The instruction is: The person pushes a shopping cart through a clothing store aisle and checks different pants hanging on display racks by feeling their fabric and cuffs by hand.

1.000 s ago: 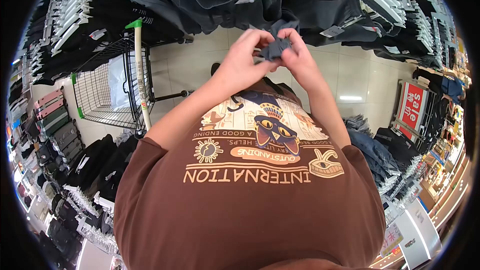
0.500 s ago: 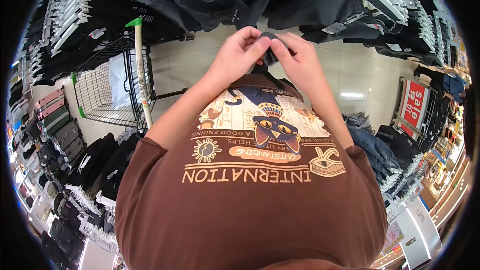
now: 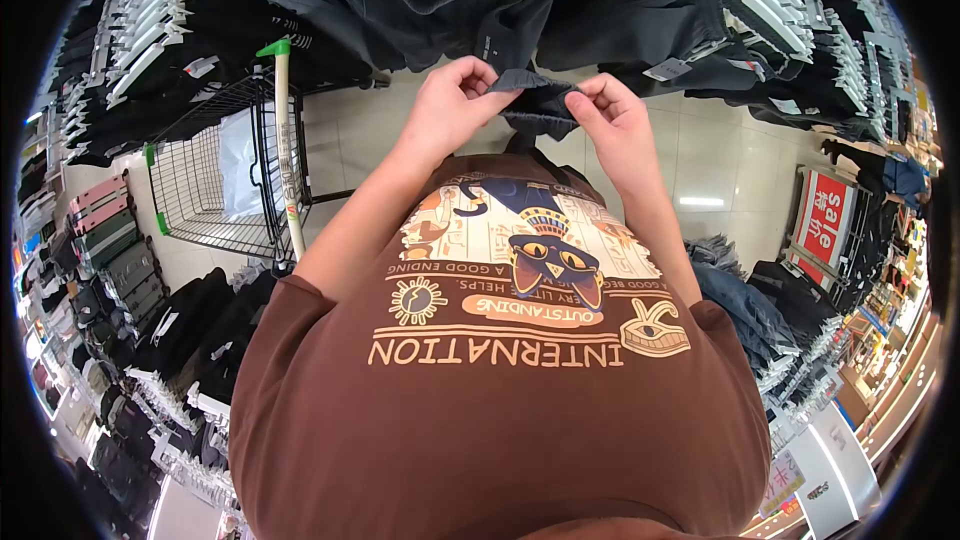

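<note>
My left hand [image 3: 452,108] and right hand [image 3: 616,118], thumbs nearly meeting half a second ago, have moved apart, and the dark fabric [image 3: 541,108], bunched up small between my fingers earlier, is now spread wide between them

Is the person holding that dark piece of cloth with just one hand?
No, the left hand grips one side of the dark cloth while the right hand pinches the other.
</note>
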`<action>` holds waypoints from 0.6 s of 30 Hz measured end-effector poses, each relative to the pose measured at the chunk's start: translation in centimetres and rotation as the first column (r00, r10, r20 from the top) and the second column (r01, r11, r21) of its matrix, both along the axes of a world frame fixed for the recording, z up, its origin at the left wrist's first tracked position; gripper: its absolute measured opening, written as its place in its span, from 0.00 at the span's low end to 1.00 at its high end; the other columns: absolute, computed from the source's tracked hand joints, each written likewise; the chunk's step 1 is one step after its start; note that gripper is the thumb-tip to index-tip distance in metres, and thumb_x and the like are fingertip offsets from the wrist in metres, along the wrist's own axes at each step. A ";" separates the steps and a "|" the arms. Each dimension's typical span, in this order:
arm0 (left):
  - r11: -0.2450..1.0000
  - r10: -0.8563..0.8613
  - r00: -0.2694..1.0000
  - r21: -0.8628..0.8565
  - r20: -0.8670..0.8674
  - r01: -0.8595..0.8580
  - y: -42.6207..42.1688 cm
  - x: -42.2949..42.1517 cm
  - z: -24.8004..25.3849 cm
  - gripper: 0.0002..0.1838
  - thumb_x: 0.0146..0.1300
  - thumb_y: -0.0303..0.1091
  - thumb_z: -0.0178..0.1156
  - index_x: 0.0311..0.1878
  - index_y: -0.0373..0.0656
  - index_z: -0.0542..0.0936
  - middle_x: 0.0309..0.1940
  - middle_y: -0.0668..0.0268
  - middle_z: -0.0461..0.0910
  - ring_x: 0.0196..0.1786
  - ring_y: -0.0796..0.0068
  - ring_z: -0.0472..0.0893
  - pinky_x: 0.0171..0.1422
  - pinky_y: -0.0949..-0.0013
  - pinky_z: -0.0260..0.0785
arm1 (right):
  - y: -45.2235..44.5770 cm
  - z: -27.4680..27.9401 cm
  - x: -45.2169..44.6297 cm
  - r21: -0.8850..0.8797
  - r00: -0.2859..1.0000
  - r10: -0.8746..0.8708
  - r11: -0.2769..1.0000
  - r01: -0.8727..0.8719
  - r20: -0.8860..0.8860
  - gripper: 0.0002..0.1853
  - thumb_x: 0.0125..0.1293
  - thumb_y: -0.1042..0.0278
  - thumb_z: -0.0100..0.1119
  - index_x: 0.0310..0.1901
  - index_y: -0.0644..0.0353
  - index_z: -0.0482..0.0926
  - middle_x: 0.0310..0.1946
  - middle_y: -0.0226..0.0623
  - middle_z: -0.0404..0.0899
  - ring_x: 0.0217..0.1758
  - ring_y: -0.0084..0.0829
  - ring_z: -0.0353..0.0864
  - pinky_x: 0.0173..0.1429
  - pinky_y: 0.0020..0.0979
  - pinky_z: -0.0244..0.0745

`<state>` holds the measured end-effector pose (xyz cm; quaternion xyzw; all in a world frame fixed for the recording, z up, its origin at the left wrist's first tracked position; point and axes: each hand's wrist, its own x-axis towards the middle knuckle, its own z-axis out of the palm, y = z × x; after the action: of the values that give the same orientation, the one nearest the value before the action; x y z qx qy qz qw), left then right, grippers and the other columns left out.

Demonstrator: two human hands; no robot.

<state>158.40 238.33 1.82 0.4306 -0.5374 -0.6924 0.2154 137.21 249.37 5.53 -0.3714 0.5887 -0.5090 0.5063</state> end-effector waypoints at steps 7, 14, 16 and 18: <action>0.860 0.117 0.849 0.479 -0.516 0.173 1.2 -0.3 0.2 0.13 0.81 0.30 0.56 0.61 0.38 0.83 0.52 0.65 0.87 0.56 0.75 0.85 0.64 0.66 0.76 | 0.4 -0.8 1.5 0.040 0.937 0.044 0.999 -0.033 -0.346 0.04 0.79 0.72 0.63 0.46 0.63 0.82 0.38 0.28 0.86 0.40 0.16 0.82 0.49 0.23 0.77; 0.559 0.323 0.673 0.708 -0.666 0.432 1.5 -0.2 1.5 0.20 0.81 0.39 0.48 0.61 0.34 0.82 0.55 0.57 0.88 0.58 0.65 0.86 0.73 0.59 0.73 | 0.7 -0.2 0.7 0.116 0.781 -0.152 0.988 0.102 0.606 0.07 0.84 0.69 0.52 0.54 0.60 0.79 0.47 0.34 0.88 0.51 0.24 0.87 0.60 0.31 0.81; 0.539 0.326 0.697 0.731 -0.639 0.418 1.2 -0.4 2.1 0.22 0.79 0.40 0.49 0.59 0.32 0.82 0.55 0.54 0.88 0.57 0.63 0.87 0.72 0.59 0.74 | 0.2 2.3 1.7 0.217 0.671 -0.253 0.966 0.139 0.698 0.07 0.84 0.67 0.52 0.51 0.58 0.79 0.46 0.33 0.88 0.51 0.28 0.88 0.59 0.34 0.82; 0.525 0.327 0.683 0.726 -0.653 0.444 1.0 -0.5 1.7 0.24 0.77 0.41 0.48 0.58 0.29 0.82 0.56 0.51 0.88 0.58 0.59 0.87 0.71 0.57 0.75 | 0.5 2.0 1.1 0.236 0.597 -0.248 0.967 0.099 0.763 0.07 0.82 0.66 0.54 0.49 0.58 0.78 0.45 0.33 0.87 0.49 0.28 0.88 0.57 0.34 0.82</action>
<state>157.91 239.37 3.52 0.1452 -0.0124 -0.9786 0.1453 138.29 249.89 7.52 -0.0069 0.3811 -0.6151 0.6902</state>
